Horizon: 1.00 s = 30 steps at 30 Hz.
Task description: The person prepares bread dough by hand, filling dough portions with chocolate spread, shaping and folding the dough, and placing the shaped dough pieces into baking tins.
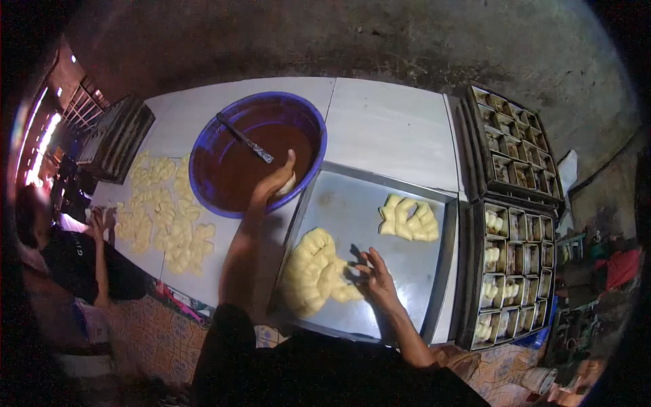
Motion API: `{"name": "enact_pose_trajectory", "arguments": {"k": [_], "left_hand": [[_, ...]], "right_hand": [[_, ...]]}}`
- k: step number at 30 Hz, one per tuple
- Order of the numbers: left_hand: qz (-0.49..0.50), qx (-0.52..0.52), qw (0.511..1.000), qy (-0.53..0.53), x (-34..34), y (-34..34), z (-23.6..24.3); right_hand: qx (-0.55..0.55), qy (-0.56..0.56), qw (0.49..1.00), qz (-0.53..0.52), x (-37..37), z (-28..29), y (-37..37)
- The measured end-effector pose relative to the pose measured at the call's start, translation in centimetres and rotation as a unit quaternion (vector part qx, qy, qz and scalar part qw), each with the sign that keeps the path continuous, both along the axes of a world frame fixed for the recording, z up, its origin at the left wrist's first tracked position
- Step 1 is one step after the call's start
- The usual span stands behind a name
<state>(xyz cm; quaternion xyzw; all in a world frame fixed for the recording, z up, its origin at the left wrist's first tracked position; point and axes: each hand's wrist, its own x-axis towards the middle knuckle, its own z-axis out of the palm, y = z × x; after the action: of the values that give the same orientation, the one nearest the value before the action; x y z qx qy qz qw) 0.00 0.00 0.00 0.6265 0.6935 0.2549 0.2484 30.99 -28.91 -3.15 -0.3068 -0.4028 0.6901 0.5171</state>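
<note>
My left hand (pixel 274 182) is over the near right rim of a blue tub (pixel 319 159) of smooth brown filling (pixel 237 178). A small pale piece of dough (pixel 287 185) lies in its palm, partly hidden by the fingers. A dark-handled stick-like tool (pixel 245 138) with a speckled end rests across the tub. My right hand (pixel 380 279) hovers above a shallow metal tray (pixel 352 203), empty, its fingers apart and slightly bent. Just left of it sits a pile of pale yellow dough pieces (pixel 313 275). A smaller group of dough pieces (pixel 409 218) lies farther back on the tray.
Many flattened dough pieces (pixel 166 220) cover the white table (pixel 386 129) at left, near a co-worker (pixel 85 254). Stacked baking moulds (pixel 116 139) stand behind them. At right are two divided mould racks, the far one (pixel 519 146) and the near one (pixel 514 271), which holds some dough pieces.
</note>
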Motion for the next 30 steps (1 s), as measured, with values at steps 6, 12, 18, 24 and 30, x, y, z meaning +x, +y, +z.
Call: {"name": "enact_pose_trajectory", "arguments": {"k": [6, 12, 18, 24, 30], "left_hand": [[0.034, 0.165, 0.981, 0.096, 4.8, -7.6, 5.4], [-0.064, -0.249, 0.739, -0.623, 13.7, -21.7, 7.9], [0.076, -0.169, 0.796, -0.577, 16.7, -28.4, 6.1], [-0.101, -0.040, 0.893, -0.436, 16.2, -31.6, 4.4], [-0.070, -0.106, 0.869, -0.478, 17.2, -32.6, 4.0]], "right_hand": [[-0.082, -0.050, 0.995, -0.040, -0.2, 1.6, 0.4], [-0.207, 0.130, 0.968, -0.056, -1.5, 2.9, 1.8], [0.011, -0.278, 0.942, -0.188, -1.9, 5.3, -0.7], [0.223, -0.369, 0.883, -0.185, 0.7, 5.8, -2.9], [0.215, -0.320, 0.912, -0.140, 1.1, 7.6, -4.5]]}}
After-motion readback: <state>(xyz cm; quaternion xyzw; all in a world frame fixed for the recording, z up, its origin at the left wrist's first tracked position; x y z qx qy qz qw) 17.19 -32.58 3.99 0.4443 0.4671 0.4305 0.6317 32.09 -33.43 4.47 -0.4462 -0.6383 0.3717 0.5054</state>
